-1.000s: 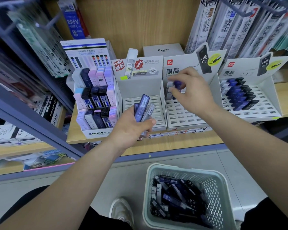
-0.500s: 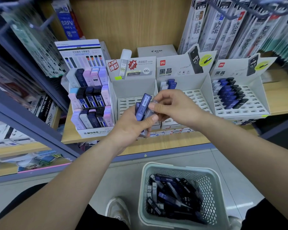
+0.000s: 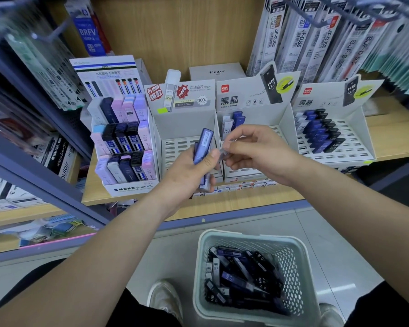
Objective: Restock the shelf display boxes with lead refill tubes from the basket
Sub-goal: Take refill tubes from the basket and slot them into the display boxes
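The right hand (image 3: 257, 152) has come back from the near-empty display box (image 3: 288, 127) to the bundle of lead refill tubes (image 3: 203, 147), which the left hand (image 3: 187, 172) grips upright. Its fingers (image 3: 236, 142) pinch a pale translucent tube (image 3: 223, 151) at the bundle's edge. Step, as judged: drawing one off. Next: seat it upright in a slot just beyond the fingers. Tubes: slim, flat, glossy plastic. Box: white card, slotted tray. A perforated plastic basket (image 3: 300, 256) below the hands holds more.

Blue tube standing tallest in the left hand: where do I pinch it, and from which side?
Pinch the blue tube by its free upper end, coming from above: it stands near upright, and the left hand wraps its lower half.
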Demonstrator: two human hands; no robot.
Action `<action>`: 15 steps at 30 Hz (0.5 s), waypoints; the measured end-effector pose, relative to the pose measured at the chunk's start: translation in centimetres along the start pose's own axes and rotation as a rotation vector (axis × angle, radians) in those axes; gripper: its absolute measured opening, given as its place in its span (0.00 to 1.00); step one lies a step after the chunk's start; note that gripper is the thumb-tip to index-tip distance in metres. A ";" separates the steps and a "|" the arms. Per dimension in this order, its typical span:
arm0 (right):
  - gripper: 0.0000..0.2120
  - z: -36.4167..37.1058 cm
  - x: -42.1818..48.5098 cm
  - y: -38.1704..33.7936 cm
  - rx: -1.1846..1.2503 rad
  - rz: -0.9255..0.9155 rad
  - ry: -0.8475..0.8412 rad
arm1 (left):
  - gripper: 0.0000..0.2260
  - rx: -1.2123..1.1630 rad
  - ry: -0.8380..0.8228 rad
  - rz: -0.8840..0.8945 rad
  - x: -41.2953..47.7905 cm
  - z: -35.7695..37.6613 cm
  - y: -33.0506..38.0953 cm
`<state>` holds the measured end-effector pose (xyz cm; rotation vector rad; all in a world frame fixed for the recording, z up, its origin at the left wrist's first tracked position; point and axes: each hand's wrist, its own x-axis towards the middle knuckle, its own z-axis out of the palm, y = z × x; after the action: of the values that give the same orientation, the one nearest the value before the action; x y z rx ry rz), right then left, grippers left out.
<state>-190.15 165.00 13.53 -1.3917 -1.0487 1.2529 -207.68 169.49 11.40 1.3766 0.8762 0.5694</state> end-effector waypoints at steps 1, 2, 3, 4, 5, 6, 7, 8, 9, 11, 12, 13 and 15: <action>0.03 -0.1 -0.1 0.0 0.021 0.007 0.003 | 0.09 -0.013 0.008 -0.010 0.1 0.0 0.0; 0.04 -0.3 -0.2 0.0 0.043 0.013 0.006 | 0.09 -0.020 0.015 -0.021 0.1 0.1 0.0; 0.05 -0.5 -0.3 0.0 0.065 0.016 0.009 | 0.09 -0.022 0.021 -0.031 0.1 0.1 0.0; 0.06 -0.7 -0.4 0.1 0.085 0.017 0.011 | 0.09 -0.020 0.024 -0.040 0.1 0.2 0.0; 0.07 -0.9 -0.5 0.1 0.101 0.014 0.011 | 0.08 -0.014 0.024 -0.042 0.1 0.2 0.0; 0.08 -1.2 -0.6 0.1 0.112 0.010 0.011 | 0.08 -0.005 0.021 -0.040 0.1 0.2 0.0; 0.09 -1.4 -0.7 0.1 0.119 0.007 0.011 | 0.07 0.003 0.017 -0.033 0.1 0.3 0.0; 0.10 -1.6 -0.8 0.2 0.117 0.007 0.014 | 0.06 0.014 0.017 -0.025 0.2 0.3 0.0; 0.10 -1.8 -1.0 0.3 0.109 0.007 0.018 | 0.05 0.029 0.023 -0.014 0.2 0.3 -0.1; 0.10 -1.9 -1.2 0.7 0.085 0.017 0.026 | 0.02 0.057 0.040 0.010 0.4 0.4 0.0; 0.10 -1.9 -1.4 0.9 0.073 0.025 0.028 | 0.02 0.066 0.041 0.023 0.4 0.5 0.0; 0.10 -1.9 -1.6 1.1 0.051 0.031 0.030 | 0.02 0.080 0.040 0.037 0.5 0.5 0.0; 0.08 -1.8 -1.9 1.3 -0.016 0.037 0.031 | 0.02 0.130 0.035 0.060 0.7 0.8 0.0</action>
<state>-188.57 162.67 12.60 -1.4436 -1.0178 1.2485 -206.59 169.56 11.18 1.5190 0.9152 0.5926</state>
